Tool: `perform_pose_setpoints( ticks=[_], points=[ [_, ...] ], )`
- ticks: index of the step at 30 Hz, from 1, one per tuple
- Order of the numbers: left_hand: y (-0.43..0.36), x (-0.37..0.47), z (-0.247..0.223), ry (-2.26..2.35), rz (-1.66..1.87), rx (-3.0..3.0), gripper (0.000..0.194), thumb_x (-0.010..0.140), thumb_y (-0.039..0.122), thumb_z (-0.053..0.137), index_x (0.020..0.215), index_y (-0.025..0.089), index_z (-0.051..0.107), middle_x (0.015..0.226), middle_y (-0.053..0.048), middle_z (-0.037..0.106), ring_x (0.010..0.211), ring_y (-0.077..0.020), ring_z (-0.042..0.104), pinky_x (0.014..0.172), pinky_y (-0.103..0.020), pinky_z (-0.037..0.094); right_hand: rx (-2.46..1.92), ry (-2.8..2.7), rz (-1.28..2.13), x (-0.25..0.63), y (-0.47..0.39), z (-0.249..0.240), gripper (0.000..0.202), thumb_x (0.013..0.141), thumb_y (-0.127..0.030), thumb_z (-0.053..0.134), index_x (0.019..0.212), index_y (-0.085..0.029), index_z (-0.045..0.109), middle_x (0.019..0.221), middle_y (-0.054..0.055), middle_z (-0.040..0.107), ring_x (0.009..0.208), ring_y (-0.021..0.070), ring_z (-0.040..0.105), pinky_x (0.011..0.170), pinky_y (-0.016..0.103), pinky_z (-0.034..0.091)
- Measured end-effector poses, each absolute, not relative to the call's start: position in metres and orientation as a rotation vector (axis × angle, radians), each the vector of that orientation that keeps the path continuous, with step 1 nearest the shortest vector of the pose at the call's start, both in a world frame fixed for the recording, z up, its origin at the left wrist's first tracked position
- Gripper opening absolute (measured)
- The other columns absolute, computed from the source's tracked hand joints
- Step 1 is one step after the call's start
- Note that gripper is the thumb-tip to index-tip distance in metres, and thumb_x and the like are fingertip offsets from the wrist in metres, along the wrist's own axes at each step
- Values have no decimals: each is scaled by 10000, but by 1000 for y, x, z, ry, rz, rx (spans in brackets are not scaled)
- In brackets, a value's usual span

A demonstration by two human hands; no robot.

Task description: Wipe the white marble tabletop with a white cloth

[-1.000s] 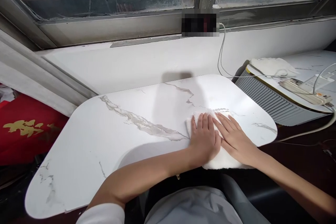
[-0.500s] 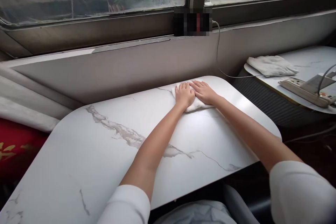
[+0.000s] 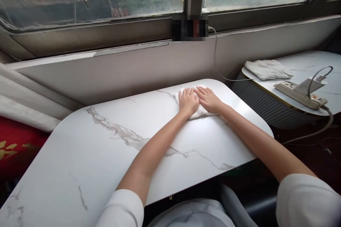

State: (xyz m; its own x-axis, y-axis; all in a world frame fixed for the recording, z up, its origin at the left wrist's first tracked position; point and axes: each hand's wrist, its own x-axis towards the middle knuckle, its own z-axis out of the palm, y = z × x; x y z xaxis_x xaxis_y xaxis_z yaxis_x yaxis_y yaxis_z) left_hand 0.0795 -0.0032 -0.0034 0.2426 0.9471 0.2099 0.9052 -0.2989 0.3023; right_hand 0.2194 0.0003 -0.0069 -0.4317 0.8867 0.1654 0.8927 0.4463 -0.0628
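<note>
A folded white cloth point(image 3: 200, 112) lies on the white marble-patterned table point(image 3: 106, 163), near its far right corner. Both of my hands press down on it side by side. My left hand point(image 3: 188, 102) rests flat on the cloth's left part, fingers stretched forward. On the right part lies my right hand point(image 3: 210, 100), also flat, its fingers angled toward the left hand. The hands touch or nearly touch at the thumbs. Much of the cloth is hidden beneath them.
Behind the table runs a low wall point(image 3: 149, 67) under windows. A blurred-out device point(image 3: 189, 28) on the sill has a white cable point(image 3: 215, 53) leading right. Another table point(image 3: 314, 60) holds a second white cloth point(image 3: 268, 69) and a power strip point(image 3: 298, 94). Red fabric point(image 3: 21, 145) hangs at left.
My hands and the cloth under them have slid a little to the right and slightly toward me across the table. The view has turned slightly right.
</note>
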Motion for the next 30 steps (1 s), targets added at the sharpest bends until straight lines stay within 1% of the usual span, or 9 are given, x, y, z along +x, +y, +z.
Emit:
perform_pose_setpoints(
  ticks=[4,8,11,15,18,20,26,30],
  points=[
    [-63,98,-5,1694,526,2434,539,945,283,242,1431,86,368,1500,-102,379,1403,-236,282,1177,-460,163,-1524,-2545,-81,246,-66,-9,570,976,-371,155,1505,-166,215,1535,118,301,1423,257,235,1119,500,238],
    [-125,117,-3,1539,513,2509,562,961,322,199,1450,77,329,1516,-110,347,1423,-247,239,1184,-488,134,-1557,-2505,-155,269,-141,-8,565,992,-352,154,1534,-230,52,1553,82,267,1436,224,205,1134,489,241],
    [-157,130,-1,1392,481,2552,582,965,342,183,1455,56,312,1523,-130,328,1430,-260,220,1184,-507,133,-1608,-2450,-222,282,-187,-8,577,996,-328,168,1526,-277,-54,1557,61,262,1432,211,220,1128,486,272],
    [-172,142,-1,1304,492,2584,580,964,339,182,1453,55,315,1517,-131,339,1430,-256,222,1185,-507,138,-1712,-2391,-266,294,-213,-9,590,991,-318,182,1514,-315,-91,1556,21,266,1421,209,254,1111,482,319],
    [-163,148,-2,1285,502,2571,579,961,334,186,1447,50,320,1512,-130,348,1424,-256,235,1181,-517,145,-1778,-2381,-254,301,-204,-12,584,985,-316,172,1518,-309,-68,1554,12,268,1418,204,261,1110,477,328],
    [-147,153,-2,1283,508,2548,575,959,328,191,1443,49,325,1509,-126,357,1417,-251,250,1179,-513,152,-1817,-2378,-239,307,-187,-14,583,979,-321,176,1526,-292,-23,1549,22,280,1416,206,267,1112,480,322],
    [-68,174,-1,1366,552,2462,538,951,300,220,1421,85,371,1491,-98,393,1394,-225,293,1181,-463,164,-1857,-2355,-187,327,-93,-18,558,952,-311,188,1501,-231,251,1519,69,346,1403,219,299,1106,498,299],
    [-7,180,-1,1497,590,2406,509,948,275,239,1394,101,409,1476,-94,415,1375,-220,319,1176,-455,166,-1762,-2385,-193,329,-18,-15,545,932,-312,235,1456,-210,344,1495,81,389,1383,223,336,1088,472,318]
  ],
)
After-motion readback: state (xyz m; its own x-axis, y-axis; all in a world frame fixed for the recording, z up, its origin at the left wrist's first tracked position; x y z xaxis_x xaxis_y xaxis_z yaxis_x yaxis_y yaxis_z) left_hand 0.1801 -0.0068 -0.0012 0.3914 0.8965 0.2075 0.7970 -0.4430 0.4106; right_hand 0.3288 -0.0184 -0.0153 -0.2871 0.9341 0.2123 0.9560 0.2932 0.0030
